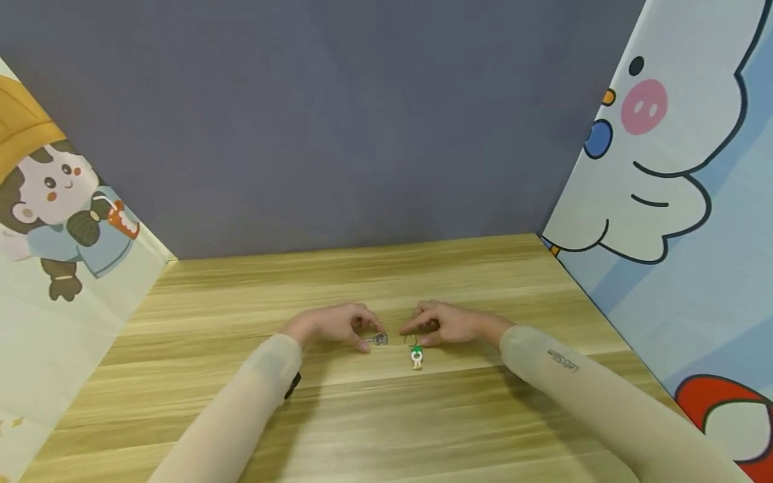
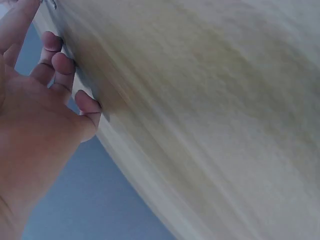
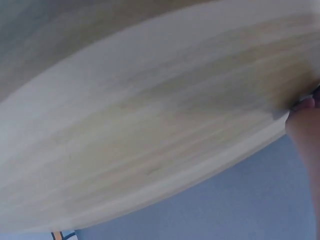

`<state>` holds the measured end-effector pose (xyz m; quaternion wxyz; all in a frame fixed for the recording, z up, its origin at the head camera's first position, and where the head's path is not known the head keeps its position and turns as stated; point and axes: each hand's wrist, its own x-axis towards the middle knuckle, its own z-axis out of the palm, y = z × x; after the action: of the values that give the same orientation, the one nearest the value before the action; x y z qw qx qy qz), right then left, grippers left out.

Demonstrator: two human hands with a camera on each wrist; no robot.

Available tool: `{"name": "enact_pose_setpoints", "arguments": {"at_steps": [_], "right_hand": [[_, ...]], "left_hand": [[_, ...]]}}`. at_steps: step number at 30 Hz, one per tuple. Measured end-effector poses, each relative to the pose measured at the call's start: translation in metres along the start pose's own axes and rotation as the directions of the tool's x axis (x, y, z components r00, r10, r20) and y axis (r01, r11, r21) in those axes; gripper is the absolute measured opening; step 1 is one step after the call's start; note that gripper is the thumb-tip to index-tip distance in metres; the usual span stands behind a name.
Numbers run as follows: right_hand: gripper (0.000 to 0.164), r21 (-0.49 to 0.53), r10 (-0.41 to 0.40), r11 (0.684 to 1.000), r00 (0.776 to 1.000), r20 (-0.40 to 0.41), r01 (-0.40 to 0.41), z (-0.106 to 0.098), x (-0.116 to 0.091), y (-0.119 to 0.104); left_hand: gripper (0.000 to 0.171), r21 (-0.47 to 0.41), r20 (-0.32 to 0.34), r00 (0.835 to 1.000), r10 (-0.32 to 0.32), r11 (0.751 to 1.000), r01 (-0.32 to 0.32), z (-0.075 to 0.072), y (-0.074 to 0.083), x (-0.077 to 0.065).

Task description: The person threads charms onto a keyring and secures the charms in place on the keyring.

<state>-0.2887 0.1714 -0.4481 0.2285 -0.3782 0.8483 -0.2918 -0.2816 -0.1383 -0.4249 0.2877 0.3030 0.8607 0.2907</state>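
Low over the table, my left hand (image 1: 341,323) has its thumb and index finger at the two ends of a small silver key-like metal piece (image 1: 380,339). In the left wrist view its other fingers (image 2: 63,64) are bent, tips at the tabletop. Across a narrow gap, my right hand (image 1: 448,323) holds its index finger and thumb at opposite sides of a thin metal ring (image 1: 410,341). From that ring hangs a keychain charm (image 1: 417,357), green on top with a white round body, lying toward me. The right wrist view shows only part of the right hand (image 3: 306,122) at its edge.
The wood-grain table (image 1: 338,422) runs back to a plain grey wall (image 1: 362,134). Cartoon-printed panels flank it, a left panel (image 1: 90,315) and a right panel (image 1: 712,302). Both forearms in light sleeves rest over the near part of the table.
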Motion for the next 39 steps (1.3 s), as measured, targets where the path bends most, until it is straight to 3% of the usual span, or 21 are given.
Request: {"name": "enact_pose_setpoints", "arguments": {"at_steps": [5, 12, 18, 28, 34, 39], "right_hand": [[0.04, 0.006, 0.023, 1.0, 1.0, 0.003, -0.023, 0.001, 0.003, 0.002], [0.039, 0.034, 0.044, 0.998, 0.999, 0.008, -0.045, -0.001, 0.004, -0.002], [0.035, 0.034, 0.05, 0.998, 0.999, -0.015, -0.05, -0.001, 0.004, -0.005], [0.025, 0.097, 0.058, 0.994, 0.998, -0.016, -0.056, 0.005, 0.01, 0.0], [0.021, 0.083, 0.07, 0.994, 0.997, -0.022, -0.068, 0.002, 0.012, 0.001], [0.021, 0.091, 0.086, 0.992, 0.996, -0.036, -0.082, 0.0, 0.013, 0.0]], "left_hand": [[0.033, -0.08, 0.036, 0.999, -0.013, 0.997, 0.016, -0.002, 0.0, 0.003], [0.027, -0.064, 0.003, 1.0, -0.027, 0.998, 0.028, 0.001, 0.003, 0.008], [0.027, -0.103, -0.033, 0.998, -0.049, 0.994, 0.045, 0.004, 0.005, 0.009], [0.023, 0.017, -0.095, 0.986, -0.138, 0.99, 0.14, 0.011, 0.003, 0.011], [0.014, 0.022, -0.096, 0.988, -0.124, 0.992, 0.127, 0.012, 0.003, 0.01], [0.01, -0.035, -0.086, 0.992, -0.094, 0.995, 0.091, 0.01, 0.004, 0.009]]}}
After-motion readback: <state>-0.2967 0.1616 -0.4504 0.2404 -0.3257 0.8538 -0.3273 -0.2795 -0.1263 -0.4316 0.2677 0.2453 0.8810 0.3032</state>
